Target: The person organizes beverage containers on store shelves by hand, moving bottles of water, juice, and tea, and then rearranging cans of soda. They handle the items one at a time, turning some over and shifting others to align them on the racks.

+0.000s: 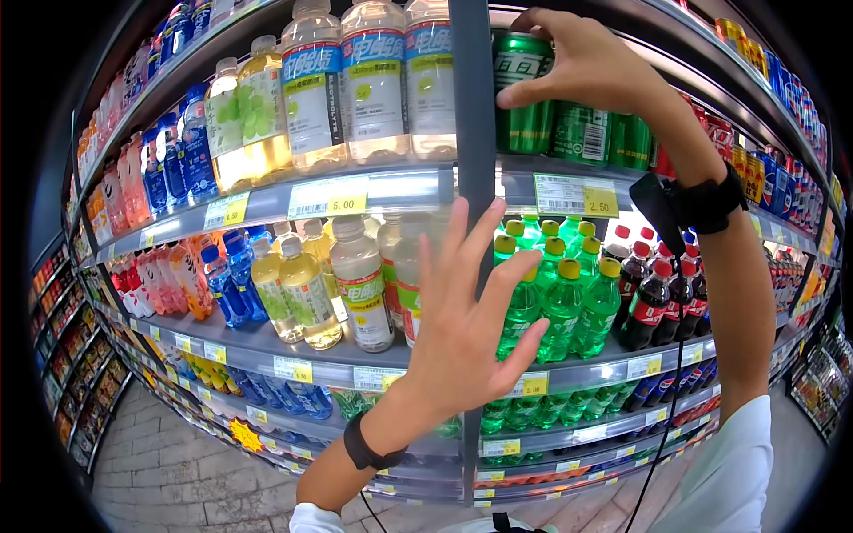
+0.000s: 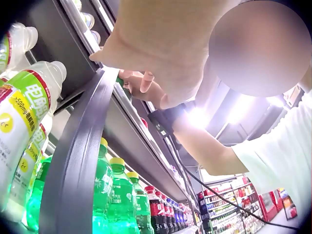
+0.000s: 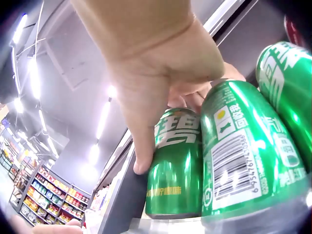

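Note:
On the upper shelf, right of the dark upright, the right hand grips a green can near its top, thumb on the near side and fingers behind. The right wrist view shows that hand around the leftmost can, with a barcoded green can beside it. In front of the middle shelf the left hand is spread, holding nothing, with green bottles behind it to the right. The left wrist view has the left hand close above the upright's edge.
A dark vertical post divides the shelves. Clear-bottled drinks stand left of it, cola bottles to the right. Price tags line the shelf edges. A black cable hangs from the right wrist. Paved floor shows below.

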A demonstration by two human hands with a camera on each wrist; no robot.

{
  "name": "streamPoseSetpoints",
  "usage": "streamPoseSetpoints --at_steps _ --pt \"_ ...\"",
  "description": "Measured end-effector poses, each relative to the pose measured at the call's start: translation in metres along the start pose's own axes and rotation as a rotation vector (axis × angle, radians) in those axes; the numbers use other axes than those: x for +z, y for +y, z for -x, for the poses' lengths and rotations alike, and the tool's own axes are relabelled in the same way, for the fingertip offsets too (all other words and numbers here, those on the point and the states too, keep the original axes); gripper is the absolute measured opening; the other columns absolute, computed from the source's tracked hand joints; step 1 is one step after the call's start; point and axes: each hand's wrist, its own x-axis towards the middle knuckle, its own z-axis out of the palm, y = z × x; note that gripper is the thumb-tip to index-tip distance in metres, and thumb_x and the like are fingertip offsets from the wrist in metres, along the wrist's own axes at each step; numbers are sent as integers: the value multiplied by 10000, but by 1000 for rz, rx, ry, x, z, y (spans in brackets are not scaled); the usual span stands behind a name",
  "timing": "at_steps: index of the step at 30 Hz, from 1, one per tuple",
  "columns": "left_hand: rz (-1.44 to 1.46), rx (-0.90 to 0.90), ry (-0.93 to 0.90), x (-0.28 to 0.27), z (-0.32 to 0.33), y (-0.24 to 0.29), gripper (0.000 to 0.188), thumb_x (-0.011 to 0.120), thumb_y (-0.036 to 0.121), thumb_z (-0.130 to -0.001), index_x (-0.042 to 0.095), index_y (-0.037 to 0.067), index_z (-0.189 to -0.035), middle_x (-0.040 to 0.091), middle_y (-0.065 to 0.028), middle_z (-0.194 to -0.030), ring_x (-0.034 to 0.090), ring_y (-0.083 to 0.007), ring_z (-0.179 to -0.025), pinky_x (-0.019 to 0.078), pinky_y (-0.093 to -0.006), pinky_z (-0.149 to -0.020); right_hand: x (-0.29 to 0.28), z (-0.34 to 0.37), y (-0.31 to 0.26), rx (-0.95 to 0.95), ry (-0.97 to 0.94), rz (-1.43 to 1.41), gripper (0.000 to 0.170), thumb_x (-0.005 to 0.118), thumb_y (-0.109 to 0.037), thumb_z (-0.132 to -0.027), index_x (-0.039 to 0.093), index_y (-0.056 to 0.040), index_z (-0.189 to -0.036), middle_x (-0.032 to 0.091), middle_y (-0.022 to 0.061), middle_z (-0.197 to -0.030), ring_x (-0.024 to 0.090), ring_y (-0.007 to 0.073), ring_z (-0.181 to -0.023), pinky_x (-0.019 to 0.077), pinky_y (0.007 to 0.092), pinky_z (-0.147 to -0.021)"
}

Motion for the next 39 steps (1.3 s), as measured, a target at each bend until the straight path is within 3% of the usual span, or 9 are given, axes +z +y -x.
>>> streamPoseSetpoints --at_steps 5,7,14,17,25,31,34,36,39 --pt "-73 19 -26 -1 -15 4 643 785 244 -816 539 91 -1390 285 -248 -1651 146 -522 -1555 129 -713 -1186 22 -8 31 -33 17 117 917 940 -538 -659 617 -31 -1351 701 196 -1191 702 297 -1105 571 388 -957" --pt "-164 16 -35 -1 -23 6 685 770 292 -840 509 94 -1441 279 -224 -1660 131 -504 -1565 133 -753 -1156 24 -8 36 -130 85 128 1008 847 -741 -623 676 -20 -1307 719 218 -1164 711 338 -1082 564 400 -952" --pt "-420 -63 -116 15 -29 13 808 748 397 -870 427 115 -1555 288 -176 -1670 170 -457 -1565 114 -797 -1116 29 -1 62 -111 172 274 967 798 -738 -719 645 -32 -1363 695 223 -1259 682 354 -1165 540 429 -1002" --pt "-455 -86 -98 20 -29 16 835 758 416 -862 417 127 -1568 290 -178 -1669 200 -453 -1551 113 -794 -1110 7 10 59 -27 32 126 887 671 -742 -854 637 -22 -1371 685 250 -1260 674 369 -1180 535 441 -1006" --pt "-404 -58 -7 28 -37 30 852 786 464 -838 454 156 -1559 326 -164 -1661 236 -359 -1562 60 -767 -1127 -3 22 83 18 -10 312 915 711 -746 -808 661 7 -1326 689 261 -1231 687 378 -1148 547 442 -992" --pt "-651 -36 -27 36 -60 15 873 764 547 -845 449 163 -1564 351 -146 -1653 230 -321 -1576 9 -817 -1113 -5 21 90 -23 -9 133 879 794 -675 -765 662 -3 -1317 693 239 -1234 689 365 -1151 540 437 -1015" --pt "-651 -59 -37 41 -61 13 854 729 576 -868 451 162 -1561 360 -148 -1644 234 -317 -1573 4 -837 -1100 -8 20 85 -198 122 31 799 790 -628 -799 659 -25 -1307 698 221 -1212 689 347 -1141 539 423 -1018" --pt "-658 -57 -24 42 -62 14 848 717 588 -874 455 160 -1557 369 -150 -1637 234 -320 -1573 10 -836 -1099 -24 28 59 -147 -1 -188 779 920 -416 -698 657 88 -1231 717 233 -1185 691 316 -1103 547 404 -959" --pt "-667 -61 -14 43 -63 17 848 708 596 -878 457 147 -1552 384 -158 -1623 235 -325 -1571 23 -837 -1097 -23 35 55 -159 65 -304 729 920 -381 -708 674 57 -1236 709 189 -1218 667 277 -1140 532 383 -1008"
